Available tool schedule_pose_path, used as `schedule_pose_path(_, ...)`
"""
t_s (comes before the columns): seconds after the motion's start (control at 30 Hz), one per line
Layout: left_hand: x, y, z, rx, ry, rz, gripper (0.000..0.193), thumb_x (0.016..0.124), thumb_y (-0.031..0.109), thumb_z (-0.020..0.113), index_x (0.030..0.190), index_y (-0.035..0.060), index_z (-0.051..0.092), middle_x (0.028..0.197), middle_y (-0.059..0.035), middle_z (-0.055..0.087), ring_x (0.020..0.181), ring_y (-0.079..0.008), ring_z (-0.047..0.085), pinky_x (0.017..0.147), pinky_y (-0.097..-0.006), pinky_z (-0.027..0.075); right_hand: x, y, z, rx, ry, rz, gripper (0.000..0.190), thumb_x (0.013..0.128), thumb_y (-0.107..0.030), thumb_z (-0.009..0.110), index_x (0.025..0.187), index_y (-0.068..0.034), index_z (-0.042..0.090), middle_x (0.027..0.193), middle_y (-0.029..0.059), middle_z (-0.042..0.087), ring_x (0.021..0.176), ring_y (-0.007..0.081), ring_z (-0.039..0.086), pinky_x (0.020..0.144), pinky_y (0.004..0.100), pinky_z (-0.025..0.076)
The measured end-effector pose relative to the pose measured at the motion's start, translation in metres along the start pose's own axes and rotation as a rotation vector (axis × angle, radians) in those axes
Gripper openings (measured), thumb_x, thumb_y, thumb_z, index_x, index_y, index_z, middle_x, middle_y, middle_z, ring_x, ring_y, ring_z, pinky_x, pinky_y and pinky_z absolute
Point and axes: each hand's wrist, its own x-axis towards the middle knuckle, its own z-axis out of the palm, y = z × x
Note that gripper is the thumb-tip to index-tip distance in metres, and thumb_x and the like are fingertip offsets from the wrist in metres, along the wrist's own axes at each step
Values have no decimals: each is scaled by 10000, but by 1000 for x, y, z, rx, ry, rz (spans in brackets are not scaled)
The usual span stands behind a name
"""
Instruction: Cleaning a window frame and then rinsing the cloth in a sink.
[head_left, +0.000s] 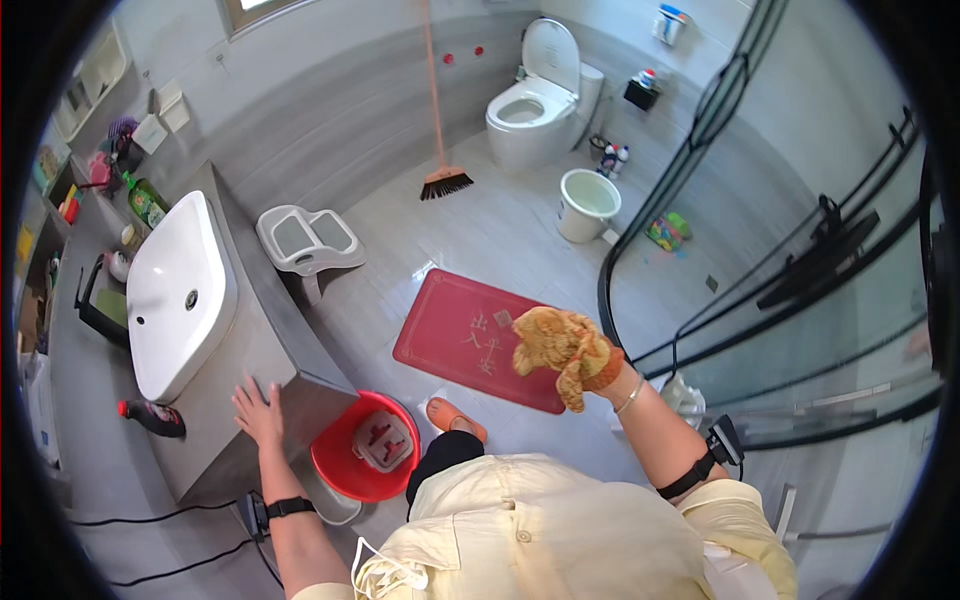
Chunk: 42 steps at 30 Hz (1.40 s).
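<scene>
My right hand (604, 367) is wrapped in an orange-yellow cloth or glove (562, 349), above the right end of a red floor mat (442, 330); its fingers are hidden inside. My left hand (260, 412) rests with its fingers spread on the grey washstand counter (262, 349). Left of this hand lies a dark bottle with a red cap (152, 418). The white sink (176, 292) has a black faucet (105, 307) behind it.
A red tub (334, 457) holding a lidded container stands below the counter. On the floor are a white step stool (311, 240), a broom (444, 180), a white bucket (589, 204) and a toilet (532, 116). A curved glass shower enclosure (750, 292) stands at right.
</scene>
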Motion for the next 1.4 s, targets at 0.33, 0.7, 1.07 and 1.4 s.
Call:
schedule_pose_path(0.33,-19,37,-13,46,85,8,576,788,416,480,1279,142,353,1362,-137,237,1280,-306,141,1011,-508,79,226,-4,118,131,-437,288,443,785,-246,576,1160,-59,434,1140,116,495,1050,249,484,903,373,403)
schedule_pose_path(0.7,-8,45,-30,-185,104,-89,676,712,439,574,1247,78,374,1337,-188,249,1246,-370,175,994,-511,124,464,21,319,-4,-980,536,401,813,-133,537,1185,-33,427,1168,130,485,1045,216,497,880,352,431)
schedule_pose_path(1.07,-3,72,-29,-155,137,-536,654,702,420,591,1219,64,406,1312,-178,299,1240,-361,201,1012,-478,125,632,166,452,-1198,-1436,-18,390,777,-331,528,1021,-27,548,953,145,587,847,233,562,763,344,443)
schedule_pose_path(1.4,13,77,-24,-153,208,-679,706,669,424,625,1230,68,387,1326,-193,268,1241,-366,203,1005,-483,152,680,221,539,-519,-1050,505,505,836,-376,488,1098,49,419,1056,179,513,852,242,557,717,311,470)
